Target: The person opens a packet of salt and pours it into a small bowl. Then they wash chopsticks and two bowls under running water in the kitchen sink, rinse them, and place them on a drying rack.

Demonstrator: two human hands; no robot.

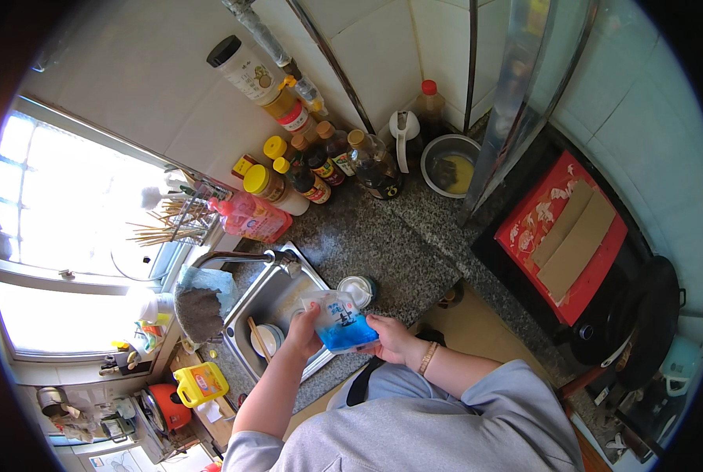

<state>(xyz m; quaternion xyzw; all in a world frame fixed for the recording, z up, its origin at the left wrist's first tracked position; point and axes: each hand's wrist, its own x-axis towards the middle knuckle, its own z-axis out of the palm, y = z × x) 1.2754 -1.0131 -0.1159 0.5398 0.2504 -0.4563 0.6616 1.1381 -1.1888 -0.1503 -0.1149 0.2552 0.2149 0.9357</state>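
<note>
A clear and blue plastic packet of white contents [345,324], bearing writing, is held in front of me over the near right edge of the sink. My left hand [305,333] grips its left side, and my right hand [391,339] grips its lower right corner. Just behind the packet, a round container with white contents [358,290] stands on the granite countertop [387,248]. In the stainless steel sink [295,289] lie white bowls [269,339] with a pair of wooden chopsticks [260,337] across them.
Sauce bottles [375,165], a pink soap bottle [254,217] and a metal bowl with yellow liquid [452,165] stand along the wall. A faucet [283,262] overhangs the sink. A red board with cardboard strips [564,236] covers part of the stove at right, beside a black wok [649,318].
</note>
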